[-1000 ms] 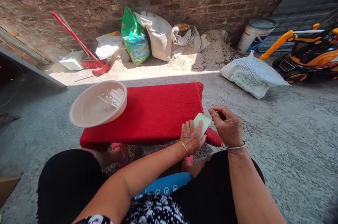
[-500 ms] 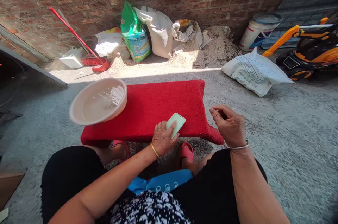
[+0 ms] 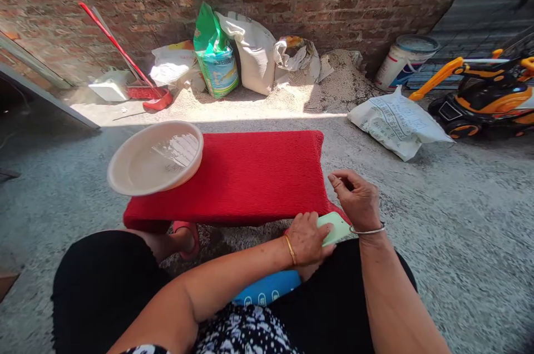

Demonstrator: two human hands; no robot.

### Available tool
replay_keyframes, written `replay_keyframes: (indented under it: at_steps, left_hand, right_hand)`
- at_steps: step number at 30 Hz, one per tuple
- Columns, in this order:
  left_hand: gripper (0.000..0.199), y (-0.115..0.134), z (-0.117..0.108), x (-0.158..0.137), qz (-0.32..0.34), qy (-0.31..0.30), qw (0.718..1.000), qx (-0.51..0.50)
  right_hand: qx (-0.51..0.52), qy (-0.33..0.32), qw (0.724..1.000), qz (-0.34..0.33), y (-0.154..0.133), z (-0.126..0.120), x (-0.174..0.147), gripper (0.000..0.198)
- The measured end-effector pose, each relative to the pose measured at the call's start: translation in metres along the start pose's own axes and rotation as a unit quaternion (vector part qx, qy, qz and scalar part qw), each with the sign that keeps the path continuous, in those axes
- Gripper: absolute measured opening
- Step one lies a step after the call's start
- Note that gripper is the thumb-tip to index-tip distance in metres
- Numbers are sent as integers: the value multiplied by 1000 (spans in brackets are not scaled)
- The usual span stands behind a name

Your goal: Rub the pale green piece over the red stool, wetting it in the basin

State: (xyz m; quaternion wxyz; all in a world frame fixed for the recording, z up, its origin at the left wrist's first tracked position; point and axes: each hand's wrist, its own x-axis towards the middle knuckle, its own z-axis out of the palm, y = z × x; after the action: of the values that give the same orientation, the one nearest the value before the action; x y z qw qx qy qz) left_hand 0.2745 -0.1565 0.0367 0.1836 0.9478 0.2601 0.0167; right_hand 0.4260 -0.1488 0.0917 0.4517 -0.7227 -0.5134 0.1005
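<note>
My left hand is closed around a pale green flat piece with rounded corners and a small hole near its far edge. I cannot tell its exact kind. It is held over my right thigh, its end close to the silver bangle on my right wrist. My right hand hovers just beyond the right end of the red cloth-covered bench, thumb and fingers pinched together. Whatever it may hold is too small or hidden to name. A whitish basin of water stands on the bench's left part.
Along the brick wall stand a red broom and dustpan, a green bag, a white sack, a sand heap and a bucket. Another sack lies right, beside an orange-black toy vehicle.
My left hand has moved right and toward me with the green piece, from over the bench's front edge to above my right thigh. The right hand stays pinched in nearly the same place.
</note>
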Motion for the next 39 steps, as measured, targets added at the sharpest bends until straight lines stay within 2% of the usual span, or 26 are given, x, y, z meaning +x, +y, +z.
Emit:
replay_keyframes:
  at_steps: [2,3,5,8,10,13,17,19,23,27,31,33,35,37,39]
  left_hand:
    - [47,-21,-19,-12,-50,-55,988,-135]
    - [44,-34,-28,-17,-65,-80,970,-222]
    - [44,-58,-47,-28,-84,-128,907,-391]
    - [45,-86,-71,-45,-122,-159,815,-544]
    - [45,-100,-83,-56,-140,-166,777,-590]
    - [48,-115,-97,-72,-158,-175,759,-607]
    - [53,-134,-107,-91,-199,-197,748,-602]
    - [55,-143,-109,-99,-212,-204,739,-606]
    - [56,-159,-111,-110,-212,-198,749,-596]
    - [55,-168,-116,-108,-195,-184,759,-593]
    - [53,-173,-121,-99,-155,-147,782,-586]
    - [54,-179,-121,-98,-137,-99,795,-583]
    - [52,-189,-119,-101,-143,-24,832,-536]
    - [46,-202,-113,-110,-177,42,897,-404]
    - [39,-215,-105,-119,-212,64,951,-217]
  right_hand:
    - [8,-41,999,18,-1,2,2,29]
    - [20,-74,997,23,-2,4,2,31]
    - [64,-166,984,19,-7,10,3,35]
    - [148,-332,932,4,-22,24,-2,41]
    - [192,-430,882,4,-37,33,-8,46]
    - [241,-512,824,11,-57,47,-17,49]
    - [302,-534,787,62,-70,71,-29,46]
    - [339,-548,758,100,-75,85,-36,46]
    - [401,-578,693,159,-87,105,-48,51]
    - [433,-578,669,176,-98,111,-51,52]
    - [463,-546,640,281,-96,116,-48,50]
    - [455,-494,662,332,-90,119,-45,46]
    - [421,-424,711,371,-83,122,-37,40]
    - [380,-350,763,389,-76,127,-24,33]
    - [354,-293,803,380,-72,136,-7,28]
